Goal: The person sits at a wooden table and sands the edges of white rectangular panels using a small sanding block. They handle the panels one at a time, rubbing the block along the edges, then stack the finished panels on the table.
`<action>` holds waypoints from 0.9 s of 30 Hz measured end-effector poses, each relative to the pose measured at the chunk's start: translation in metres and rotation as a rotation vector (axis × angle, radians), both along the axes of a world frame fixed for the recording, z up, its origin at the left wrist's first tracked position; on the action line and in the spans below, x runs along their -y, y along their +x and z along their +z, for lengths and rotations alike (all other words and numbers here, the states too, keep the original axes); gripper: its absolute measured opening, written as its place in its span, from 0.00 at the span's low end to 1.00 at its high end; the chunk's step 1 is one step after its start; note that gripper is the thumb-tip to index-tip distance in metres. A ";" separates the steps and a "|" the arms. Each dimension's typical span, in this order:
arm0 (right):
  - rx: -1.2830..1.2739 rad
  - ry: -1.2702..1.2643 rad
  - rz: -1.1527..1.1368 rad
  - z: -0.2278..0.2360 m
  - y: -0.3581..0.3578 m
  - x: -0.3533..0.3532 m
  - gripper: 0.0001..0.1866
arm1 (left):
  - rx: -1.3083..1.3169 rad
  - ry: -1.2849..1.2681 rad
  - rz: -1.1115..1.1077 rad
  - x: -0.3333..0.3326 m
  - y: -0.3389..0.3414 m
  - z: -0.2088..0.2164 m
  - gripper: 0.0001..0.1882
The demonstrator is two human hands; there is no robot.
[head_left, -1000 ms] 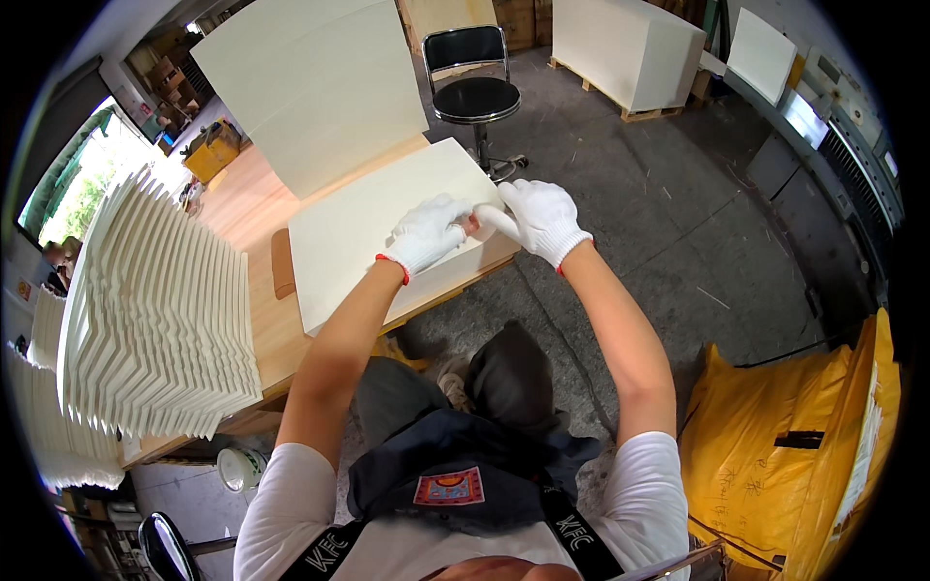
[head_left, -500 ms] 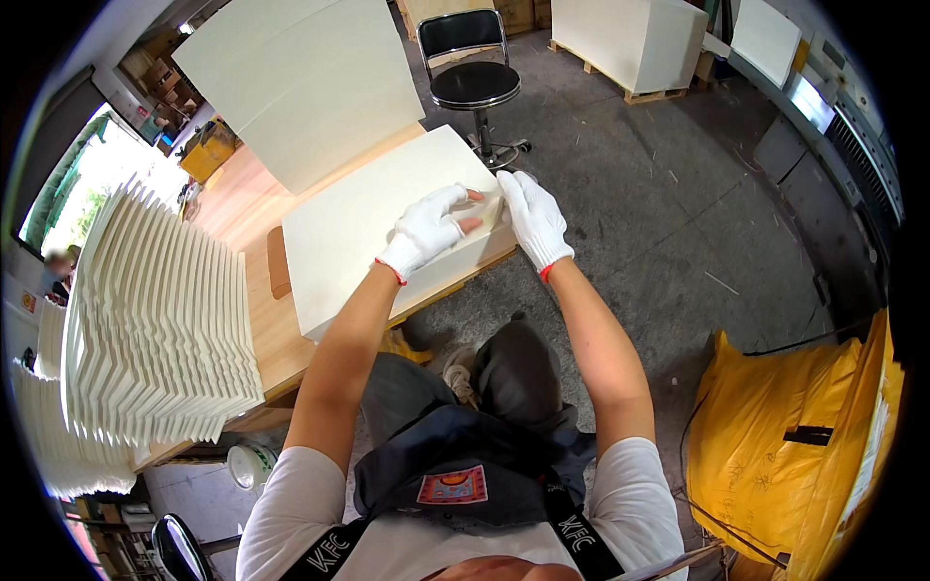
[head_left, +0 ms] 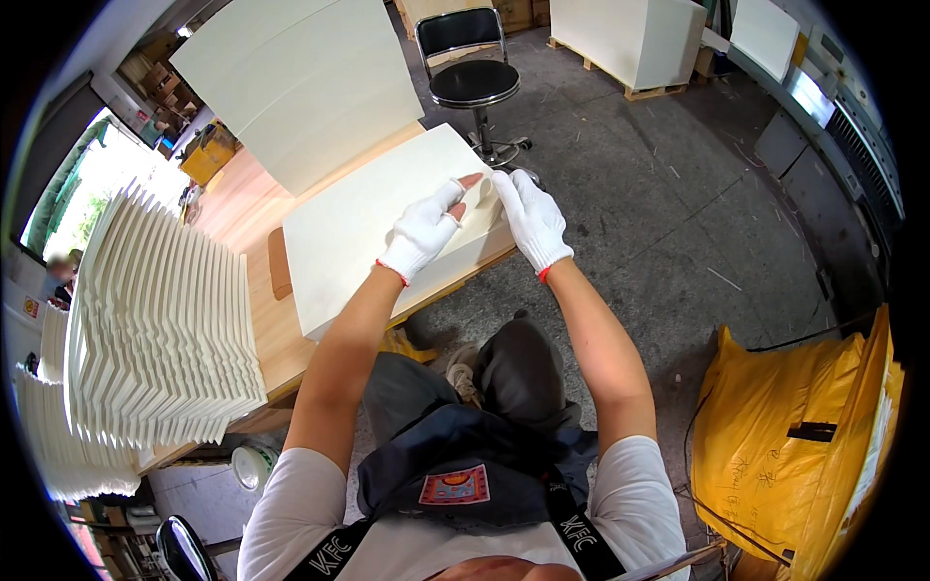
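A thick stack of large white paper sheets [head_left: 373, 208] lies near the front edge of the wooden table. My left hand [head_left: 418, 232], in a white knit glove with bare thumb and fingertip, rests on its top face with those two digits apart. At the stack's right corner, my gloved right hand [head_left: 531, 217] has its fingers together around the corner. A curled-up sheet corner [head_left: 486, 197] shows beside its fingers; the thumb is hidden.
Fanned white sheets [head_left: 160, 320] pile up on the table's left, with a tall white stack [head_left: 310, 87] behind. A black stool [head_left: 475, 82] stands beyond the table. A yellow wrapped bundle [head_left: 765, 445] sits at right, and a white bucket [head_left: 252, 467] below the table.
My left fingertips have drawn slightly up and nearer together. The corner of the top sheet now shows a clearer curl beside my right hand, which has barely shifted.
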State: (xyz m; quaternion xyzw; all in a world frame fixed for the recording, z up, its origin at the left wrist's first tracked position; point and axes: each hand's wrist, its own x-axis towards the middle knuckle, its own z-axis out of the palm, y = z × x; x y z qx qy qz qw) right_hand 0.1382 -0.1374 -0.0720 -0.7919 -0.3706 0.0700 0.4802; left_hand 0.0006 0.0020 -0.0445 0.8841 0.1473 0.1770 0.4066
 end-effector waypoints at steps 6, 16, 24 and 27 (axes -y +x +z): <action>0.028 0.052 0.024 -0.013 0.006 -0.006 0.25 | -0.173 0.130 -0.019 0.001 0.000 -0.002 0.19; 0.019 0.087 0.012 -0.010 0.003 -0.005 0.25 | -0.094 0.105 -0.038 -0.001 -0.001 -0.003 0.19; -0.042 0.033 0.013 -0.007 0.003 -0.004 0.27 | 0.033 0.199 -0.024 0.005 -0.002 0.001 0.16; -0.029 0.069 0.009 -0.013 0.005 -0.006 0.26 | -0.157 0.206 -0.015 0.001 0.000 0.002 0.16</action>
